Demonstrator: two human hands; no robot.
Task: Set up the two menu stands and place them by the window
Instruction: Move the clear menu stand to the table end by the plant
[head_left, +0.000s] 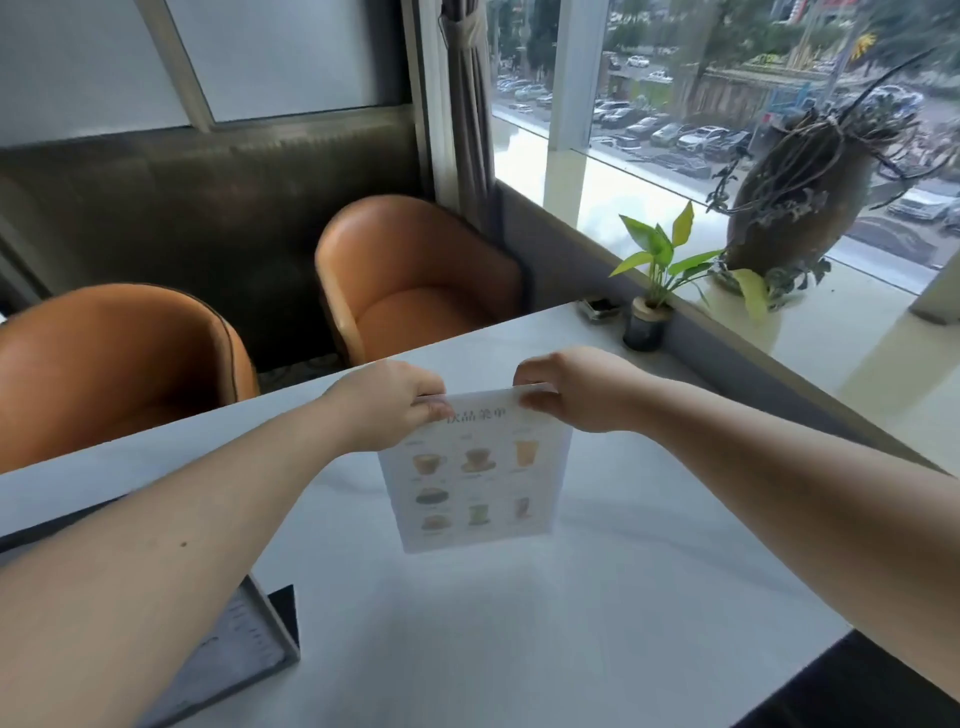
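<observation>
A drinks menu stand (475, 478), a clear upright sheet printed with cups and glasses, stands near the middle of the white table (597, 613). My left hand (387, 402) pinches its top left corner. My right hand (569, 387) pinches the top right corner. A second menu stand (228, 644) with grey print and a dark base rests at the table's near left, partly hidden under my left forearm. The window (727, 104) runs along the right side.
A small potted plant (649, 312) and a low glass dish (600, 310) sit at the table's far right by the sill. A large vase with dry vines (795, 208) stands on the sill. Two orange chairs (415, 280) face the far edge.
</observation>
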